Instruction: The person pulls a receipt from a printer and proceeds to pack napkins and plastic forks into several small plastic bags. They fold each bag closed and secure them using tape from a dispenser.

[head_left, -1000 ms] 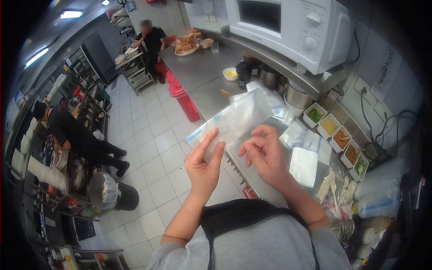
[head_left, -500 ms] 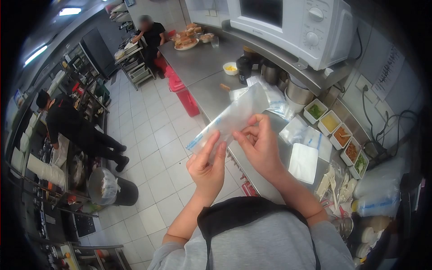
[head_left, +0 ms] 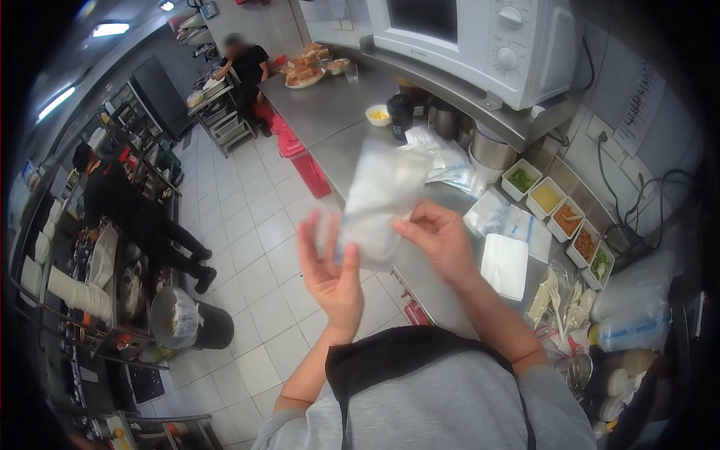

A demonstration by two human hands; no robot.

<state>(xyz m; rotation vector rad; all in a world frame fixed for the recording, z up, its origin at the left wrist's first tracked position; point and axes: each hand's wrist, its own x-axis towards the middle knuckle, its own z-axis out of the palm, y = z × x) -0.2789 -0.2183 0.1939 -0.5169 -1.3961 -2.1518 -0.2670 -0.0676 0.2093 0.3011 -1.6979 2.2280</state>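
A clear plastic bag (head_left: 384,199) with blue print and something white in it is held up in front of me, smeared a little by motion. My right hand (head_left: 436,234) pinches its right edge between thumb and fingers. At the bag's lower left corner, my left hand (head_left: 330,274) has its fingers spread and blurred, with the thumb close to or touching the plastic. A stack of white napkins (head_left: 504,267) lies on the steel counter below my right hand. Beside it are more flat plastic bags with blue print (head_left: 525,229).
Along the wall stand several white tubs of toppings (head_left: 566,219). Plastic cutlery (head_left: 553,304) lies nearer me. A microwave (head_left: 480,45) sits on a shelf above a black cup (head_left: 400,116) and a bowl of yellow pieces (head_left: 378,115). Two people, a red bin (head_left: 304,161) and a rubbish bin (head_left: 214,328) are to the left.
The bag has swung from a slant to nearly upright, its face turned towards me. My left fingers have come off it and spread, while my right hand still pinches the edge.
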